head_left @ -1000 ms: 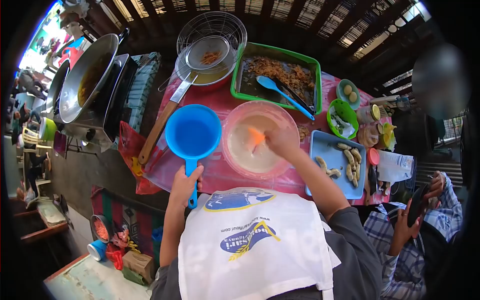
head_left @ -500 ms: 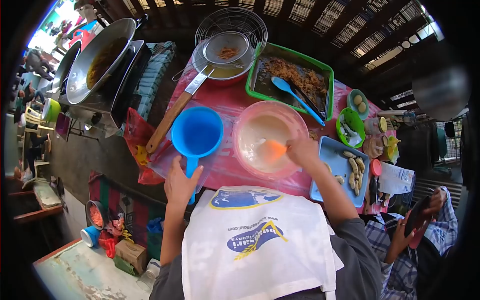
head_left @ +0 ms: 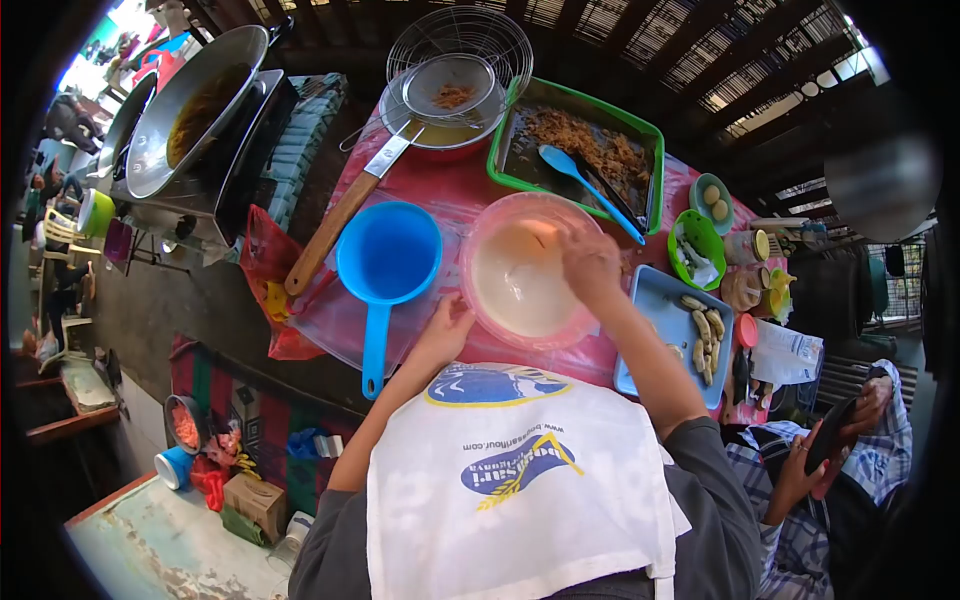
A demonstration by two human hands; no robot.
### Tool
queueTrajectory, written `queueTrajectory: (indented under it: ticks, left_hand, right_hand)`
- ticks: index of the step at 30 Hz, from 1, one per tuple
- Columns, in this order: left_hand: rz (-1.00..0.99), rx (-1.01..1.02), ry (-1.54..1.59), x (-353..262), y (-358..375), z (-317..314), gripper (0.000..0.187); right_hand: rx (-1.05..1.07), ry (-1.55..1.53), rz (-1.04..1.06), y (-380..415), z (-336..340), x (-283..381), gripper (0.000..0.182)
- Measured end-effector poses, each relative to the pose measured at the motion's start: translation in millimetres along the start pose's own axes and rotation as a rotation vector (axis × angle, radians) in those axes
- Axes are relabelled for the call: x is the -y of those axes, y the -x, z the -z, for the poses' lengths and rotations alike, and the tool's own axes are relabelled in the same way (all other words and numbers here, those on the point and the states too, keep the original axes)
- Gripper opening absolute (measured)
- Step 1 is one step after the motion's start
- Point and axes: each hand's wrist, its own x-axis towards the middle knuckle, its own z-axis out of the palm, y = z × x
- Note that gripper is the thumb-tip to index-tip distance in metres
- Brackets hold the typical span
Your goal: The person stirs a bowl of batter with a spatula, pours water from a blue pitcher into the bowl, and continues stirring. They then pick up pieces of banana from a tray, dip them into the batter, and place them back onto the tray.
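Note:
A pink bowl [head_left: 478, 310] of pale batter stands on the pink tablecloth. My right hand [head_left: 588, 262] is closed over the bowl's right side, round an orange utensil [head_left: 540, 238] that dips into the batter near the upper rim. At the bowl's lower left rim is my left hand [head_left: 450, 325], its fingers bent against the edge. Left of the bowl sits a blue dipper [head_left: 376, 335], its handle pointing toward me, with no hand on it. A blue tray [head_left: 650, 300] with peeled bananas [head_left: 705, 340] lies beside my right forearm.
Behind the bowl are a green-rimmed tray [head_left: 657, 150] with shredded food and a blue spoon [head_left: 590, 190], and strainers [head_left: 450, 85] over a bowl. A wooden handle [head_left: 330, 235] extends leftward. A wok [head_left: 190, 120] stands far left. Another person [head_left: 820, 470] holds a phone at lower right.
My left hand has let go of the dipper's handle and moved right to the bowl's rim. My right hand has moved up and slightly left, taking the orange utensil toward the bowl's far side.

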Motion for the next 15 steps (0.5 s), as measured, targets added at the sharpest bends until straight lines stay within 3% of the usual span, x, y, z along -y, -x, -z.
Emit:
queueTrajectory:
  ticks: [2, 4, 7, 11, 14, 15]
  left_hand:
    - [0.199, 0.029, 0.381, 4.4, -18.1, -10.2, 0.038]
    - [0.247, 0.051, 0.484, -11.7, -14.4, -8.9, 0.035]
    - [0.202, 0.063, 0.536, -15.5, -9.3, -14.5, 0.031]
    - [0.13, 0.037, 0.473, -20.1, -7.4, -21.3, 0.029]
    - [0.033, 0.016, 0.391, -16.0, -10.8, -25.3, 0.03]
    - [0.024, 0.002, 0.386, -20.5, -8.7, -26.9, 0.031]
  right_hand:
    - [0.029, -0.065, 0.147, 1.7, 4.3, 19.7, 0.019]
    - [0.11, -0.086, 0.422, 10.2, 38.6, 38.3, 0.011]
    - [-0.142, 0.1, 0.291, -4.4, 33.1, 18.3, 0.032]
    - [0.222, 0.151, -0.069, 22.2, 40.2, -13.2, 0.031]
    - [0.38, 0.072, -0.092, 54.3, 73.5, 6.2, 0.026]
    - [0.343, 0.012, -0.087, 54.1, 78.0, 8.5, 0.025]
